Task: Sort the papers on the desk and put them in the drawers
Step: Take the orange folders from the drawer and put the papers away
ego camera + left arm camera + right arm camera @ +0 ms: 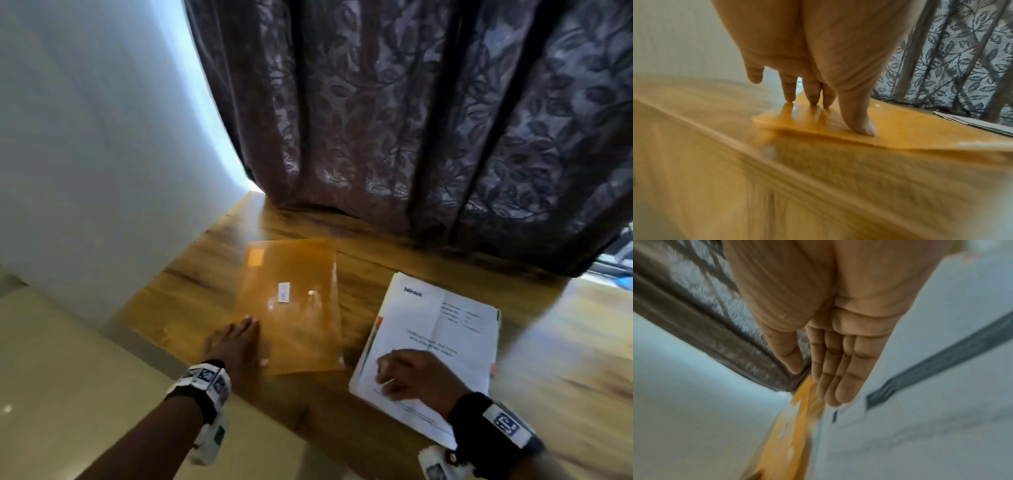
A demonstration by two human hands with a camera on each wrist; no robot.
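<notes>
A translucent orange plastic folder (291, 308) with small white labels lies flat on the wooden desk (376, 267). My left hand (251, 342) presses straight fingertips and thumb onto its near left corner; the left wrist view shows the hand (830, 104) bearing down on the folder (900, 129). To the right sits a stack of white printed papers (445, 329). My right hand (394, 373) rests on the stack's near left part. In the blurred right wrist view its fingers (838, 373) lie straight and together along the paper (920, 434), beside the folder (793, 443).
A dark leaf-patterned curtain (411, 120) hangs over the desk's far edge. A pale wall (85, 137) stands to the left, and beige floor (68, 377) lies beyond the desk's left edge. No drawers are in view.
</notes>
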